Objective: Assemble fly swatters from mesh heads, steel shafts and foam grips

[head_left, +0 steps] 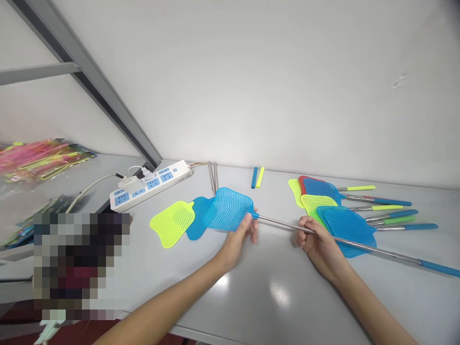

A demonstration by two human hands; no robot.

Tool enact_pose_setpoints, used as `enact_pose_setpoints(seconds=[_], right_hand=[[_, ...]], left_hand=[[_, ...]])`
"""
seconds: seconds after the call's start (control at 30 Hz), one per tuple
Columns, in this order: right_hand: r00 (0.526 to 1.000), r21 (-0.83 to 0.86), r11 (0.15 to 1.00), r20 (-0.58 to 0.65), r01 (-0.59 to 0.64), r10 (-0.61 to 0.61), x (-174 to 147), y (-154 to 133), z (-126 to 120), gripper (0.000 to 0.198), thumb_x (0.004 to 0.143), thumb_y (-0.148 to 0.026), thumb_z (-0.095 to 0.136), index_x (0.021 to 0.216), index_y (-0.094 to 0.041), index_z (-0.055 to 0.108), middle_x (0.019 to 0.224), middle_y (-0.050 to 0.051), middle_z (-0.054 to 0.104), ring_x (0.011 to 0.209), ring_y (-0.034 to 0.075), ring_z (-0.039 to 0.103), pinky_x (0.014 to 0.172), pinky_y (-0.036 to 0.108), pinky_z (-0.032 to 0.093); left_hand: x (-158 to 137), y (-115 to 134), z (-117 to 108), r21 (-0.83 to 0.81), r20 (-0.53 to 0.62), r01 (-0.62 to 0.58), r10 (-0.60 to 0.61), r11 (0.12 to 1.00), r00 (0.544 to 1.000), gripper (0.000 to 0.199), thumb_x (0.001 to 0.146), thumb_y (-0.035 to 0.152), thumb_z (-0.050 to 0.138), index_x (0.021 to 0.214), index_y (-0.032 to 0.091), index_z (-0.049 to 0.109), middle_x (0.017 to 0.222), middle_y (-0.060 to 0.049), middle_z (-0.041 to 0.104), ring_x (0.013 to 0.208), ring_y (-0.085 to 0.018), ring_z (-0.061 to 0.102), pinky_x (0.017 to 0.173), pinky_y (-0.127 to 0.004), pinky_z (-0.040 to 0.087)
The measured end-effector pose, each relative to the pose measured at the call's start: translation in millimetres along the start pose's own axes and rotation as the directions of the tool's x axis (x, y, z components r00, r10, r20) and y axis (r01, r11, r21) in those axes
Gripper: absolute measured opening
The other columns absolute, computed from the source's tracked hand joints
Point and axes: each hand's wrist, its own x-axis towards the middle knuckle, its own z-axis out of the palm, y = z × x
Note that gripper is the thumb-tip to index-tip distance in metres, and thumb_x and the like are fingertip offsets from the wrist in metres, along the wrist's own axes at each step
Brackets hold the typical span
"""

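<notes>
A blue fly swatter with a long metal rod is held across the table between both hands. My left hand pinches it at the neck, where the mesh head meets the rod. Further along, my right hand has its fingers closed around the metal rod, and the blue handle reaches out to the right edge. Under and beside the held head lie a loose yellow swatter head and a blue swatter head.
Several fly swatters lie in an overlapping pile at the right. Blue and yellow grip sleeves and metal rods lie near the wall. A white power strip stands at the left, beyond it plastic bags. A pixelated area covers the lower left.
</notes>
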Motion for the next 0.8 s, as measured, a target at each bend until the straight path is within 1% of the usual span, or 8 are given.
enact_pose_setpoints(seconds=[0.07, 0.13, 0.2, 0.27, 0.33, 0.43, 0.57, 0.8], right_hand=[[1.000, 0.013, 1.000, -0.001, 0.004, -0.004, 1.3, 0.2, 0.0, 0.010, 0.078, -0.026, 0.049, 0.071, -0.020, 0.053, 0.051, -0.002, 0.047, 0.049, 0.011, 0.041, 0.052, 0.024, 0.033], [1.000, 0.027, 1.000, 0.008, 0.005, -0.005, 2.6, 0.0, 0.8, 0.010, 0.078, -0.024, 0.048, 0.070, -0.020, 0.053, 0.051, -0.002, 0.047, 0.050, 0.011, 0.041, 0.052, 0.025, 0.033], [1.000, 0.039, 0.999, 0.018, -0.004, 0.004, 3.6, -0.6, 1.6, 0.009, 0.077, -0.022, 0.048, 0.070, -0.019, 0.053, 0.052, -0.001, 0.048, 0.050, 0.011, 0.041, 0.052, 0.026, 0.033], [1.000, 0.040, 0.999, 0.023, -0.015, 0.014, 4.4, -1.1, 2.0, 0.009, 0.077, -0.020, 0.048, 0.070, -0.019, 0.054, 0.053, -0.001, 0.048, 0.050, 0.011, 0.041, 0.052, 0.026, 0.032], [0.999, 0.039, 0.999, 0.029, -0.014, 0.013, 5.0, -1.3, 1.7, 0.009, 0.077, -0.020, 0.047, 0.070, -0.019, 0.054, 0.053, -0.001, 0.048, 0.050, 0.012, 0.041, 0.052, 0.025, 0.032], [0.999, 0.052, 0.999, 0.046, -0.008, 0.005, 6.0, -1.5, 0.3, 0.009, 0.077, -0.020, 0.047, 0.072, -0.019, 0.054, 0.054, -0.001, 0.049, 0.052, 0.012, 0.042, 0.052, 0.026, 0.032], [0.999, 0.086, 0.996, 0.041, -0.024, 0.021, 7.0, -2.7, -1.3, 0.010, 0.077, -0.020, 0.046, 0.072, -0.019, 0.054, 0.056, -0.001, 0.049, 0.051, 0.012, 0.042, 0.052, 0.026, 0.032], [1.000, 0.069, 0.997, 0.011, -0.022, 0.021, 6.3, -1.4, -0.1, 0.011, 0.078, -0.025, 0.046, 0.070, -0.020, 0.053, 0.054, -0.001, 0.047, 0.051, 0.012, 0.040, 0.052, 0.027, 0.031]], left_hand=[[5.8, 1.9, -2.1, -0.158, -0.106, 0.028, -0.046, 0.987, 0.993, 0.032, 0.077, 0.048, 0.046, 0.077, 0.016, 0.051, 0.063, 0.001, 0.052, 0.047, -0.009, 0.044, 0.048, -0.024, 0.037], [11.4, 5.6, -4.5, -0.263, -0.221, 0.009, -0.069, 0.965, 0.973, 0.025, 0.074, 0.041, 0.052, 0.075, 0.016, 0.050, 0.064, 0.001, 0.055, 0.048, -0.010, 0.047, 0.043, -0.023, 0.036], [15.3, 9.4, -6.7, -0.289, -0.295, -0.008, -0.081, 0.957, 0.952, 0.019, 0.071, 0.033, 0.059, 0.079, 0.017, 0.052, 0.071, 0.001, 0.059, 0.053, -0.010, 0.052, 0.044, -0.021, 0.037], [16.8, 11.6, -8.3, -0.269, -0.332, -0.014, -0.079, 0.963, 0.940, 0.020, 0.069, 0.029, 0.062, 0.083, 0.017, 0.054, 0.076, 0.001, 0.062, 0.058, -0.010, 0.055, 0.049, -0.021, 0.040], [16.7, 11.7, -9.5, -0.242, -0.340, -0.014, -0.071, 0.970, 0.938, 0.021, 0.070, 0.029, 0.062, 0.086, 0.017, 0.056, 0.078, 0.001, 0.063, 0.062, -0.010, 0.057, 0.055, -0.021, 0.043], [15.8, 10.5, -11.3, -0.194, -0.288, 0.029, -0.085, 0.981, 0.954, 0.025, 0.072, 0.033, 0.061, 0.090, 0.017, 0.056, 0.082, -0.001, 0.064, 0.068, -0.013, 0.060, 0.060, -0.024, 0.046], [15.7, 11.2, -12.3, -0.106, -0.204, 0.095, -0.115, 0.990, 0.972, 0.028, 0.074, 0.037, 0.057, 0.090, 0.014, 0.056, 0.083, -0.005, 0.065, 0.069, -0.018, 0.062, 0.057, -0.027, 0.047], [16.6, 13.1, -11.4, -0.088, -0.216, 0.101, -0.118, 0.991, 0.969, 0.026, 0.073, 0.036, 0.059, 0.088, 0.015, 0.056, 0.080, -0.004, 0.065, 0.064, -0.018, 0.062, 0.054, -0.027, 0.046]])
